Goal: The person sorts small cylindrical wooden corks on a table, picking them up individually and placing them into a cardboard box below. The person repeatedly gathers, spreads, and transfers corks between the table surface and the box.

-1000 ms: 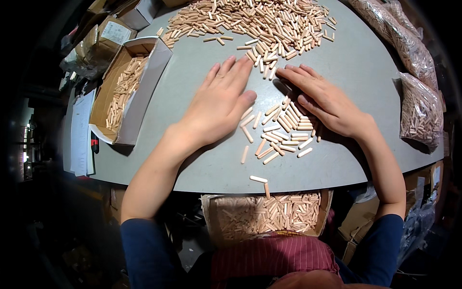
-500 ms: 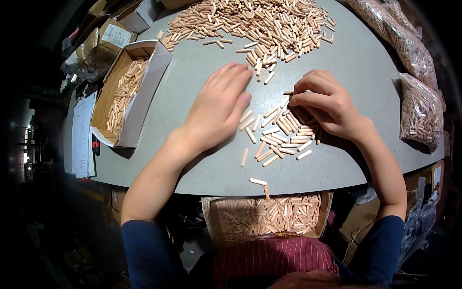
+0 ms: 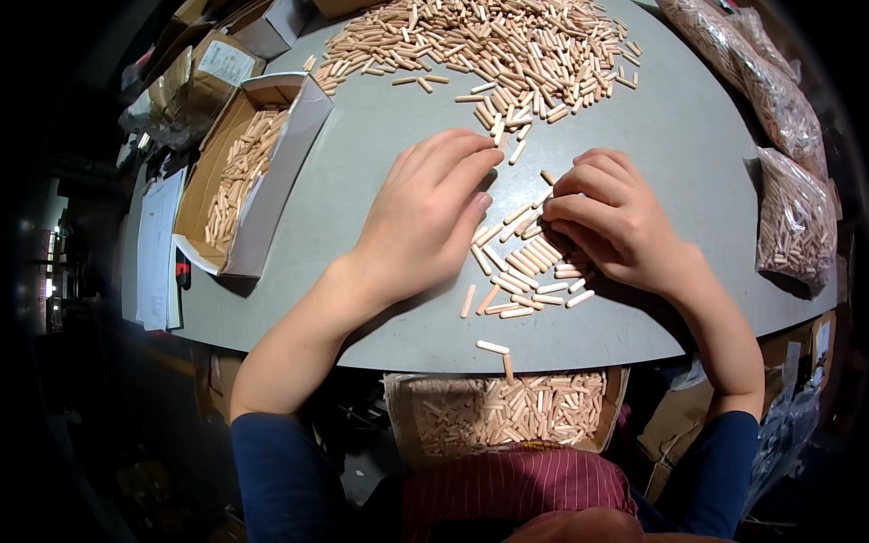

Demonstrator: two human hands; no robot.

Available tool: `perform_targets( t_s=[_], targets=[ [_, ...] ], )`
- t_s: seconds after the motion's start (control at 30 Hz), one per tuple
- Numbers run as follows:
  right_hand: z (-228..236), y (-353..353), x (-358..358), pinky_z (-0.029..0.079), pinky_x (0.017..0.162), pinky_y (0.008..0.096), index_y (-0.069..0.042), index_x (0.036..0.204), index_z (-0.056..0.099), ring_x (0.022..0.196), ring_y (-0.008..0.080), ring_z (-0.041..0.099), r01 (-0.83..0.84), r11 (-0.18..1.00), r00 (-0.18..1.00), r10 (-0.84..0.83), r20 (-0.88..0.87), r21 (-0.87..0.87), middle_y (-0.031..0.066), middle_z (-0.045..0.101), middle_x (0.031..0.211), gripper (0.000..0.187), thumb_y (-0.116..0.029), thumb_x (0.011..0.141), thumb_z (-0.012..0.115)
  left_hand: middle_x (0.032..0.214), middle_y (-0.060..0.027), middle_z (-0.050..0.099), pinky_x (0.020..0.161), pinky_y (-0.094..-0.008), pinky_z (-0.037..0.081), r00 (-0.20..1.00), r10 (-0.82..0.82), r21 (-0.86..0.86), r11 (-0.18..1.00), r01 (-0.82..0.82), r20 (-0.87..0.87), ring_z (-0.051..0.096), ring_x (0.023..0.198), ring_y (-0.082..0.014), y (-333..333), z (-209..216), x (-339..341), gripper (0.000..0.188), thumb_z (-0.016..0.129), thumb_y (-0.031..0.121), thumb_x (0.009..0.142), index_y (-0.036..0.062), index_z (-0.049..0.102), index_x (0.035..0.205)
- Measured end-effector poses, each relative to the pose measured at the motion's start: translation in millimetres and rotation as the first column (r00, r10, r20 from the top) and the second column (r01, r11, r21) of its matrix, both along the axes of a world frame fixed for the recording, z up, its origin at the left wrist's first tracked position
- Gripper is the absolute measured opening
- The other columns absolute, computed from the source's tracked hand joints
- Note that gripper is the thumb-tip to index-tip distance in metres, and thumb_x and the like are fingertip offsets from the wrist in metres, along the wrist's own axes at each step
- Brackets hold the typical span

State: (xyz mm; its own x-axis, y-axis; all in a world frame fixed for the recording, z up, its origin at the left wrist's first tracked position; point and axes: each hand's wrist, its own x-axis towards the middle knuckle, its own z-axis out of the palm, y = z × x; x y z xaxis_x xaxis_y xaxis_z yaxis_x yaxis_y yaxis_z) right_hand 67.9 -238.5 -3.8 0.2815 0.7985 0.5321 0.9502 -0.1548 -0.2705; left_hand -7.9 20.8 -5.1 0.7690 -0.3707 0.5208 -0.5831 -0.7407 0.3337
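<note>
Small pale wooden dowels (image 3: 534, 258) lie in a loose cluster on the grey table between my hands. Over the cluster's left edge my left hand (image 3: 433, 213) is open, fingers stretched forward and nothing seen in its grasp. On the right, my right hand (image 3: 620, 217) has its fingers curled and the fingertips pinched together at the cluster's upper edge. Whatever sits between those fingertips is hidden. A darker brown dowel (image 3: 548, 177) lies just beyond them. Some dowels under the right palm are covered by the hand and its shadow.
A big dowel heap (image 3: 507, 54) spreads across the far side. At left stands a long cardboard box (image 3: 294, 136) of dowels, beside papers (image 3: 156, 262). Filled clear bags (image 3: 797, 217) line the right edge. Below the near edge sits a box (image 3: 398, 416) of dowels, with two dowels at the edge above.
My left hand has shifted right and a little nearer. The right hand has come slightly nearer too, leaving the darker dowel apart from its fingertips. Several cluster dowels have changed position.
</note>
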Motion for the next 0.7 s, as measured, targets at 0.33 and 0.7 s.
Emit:
perform_targets(
  t_s=[0.33,0.7],
  targets=[
    [1.0,4.4,-7.2,0.048,0.091,0.041,-0.006,0.094,0.067,0.096,0.0302,0.061,-0.012,1.0,0.999,0.012,0.044,0.014,0.0079,0.062,0.098,0.018,-0.007,0.08,0.077,0.12,-0.0174,0.069,0.102,-0.0444,0.05,0.998,-0.062,-0.049,0.997,0.063,0.027,0.064,0.116,-0.037,-4.5,3.6,-0.8,0.028,0.071,0.003,0.089,0.0002,0.07,0.116],
    [6.6,9.1,-17.1,0.047,0.087,0.0415,-0.005,0.1,0.065,0.094,0.0306,0.06,-0.011,0.987,0.998,0.001,0.061,0.162,0.0107,0.061,0.101,0.025,-0.006,0.078,0.077,0.09,-0.0099,0.068,0.074,-0.0358,0.05,0.981,-0.186,-0.207,0.963,0.17,-0.057,0.063,0.082,-0.0279,-17.6,11.5,-13.4,0.012,0.076,0.003,0.085,0.0015,0.069,0.095]
  ],
)
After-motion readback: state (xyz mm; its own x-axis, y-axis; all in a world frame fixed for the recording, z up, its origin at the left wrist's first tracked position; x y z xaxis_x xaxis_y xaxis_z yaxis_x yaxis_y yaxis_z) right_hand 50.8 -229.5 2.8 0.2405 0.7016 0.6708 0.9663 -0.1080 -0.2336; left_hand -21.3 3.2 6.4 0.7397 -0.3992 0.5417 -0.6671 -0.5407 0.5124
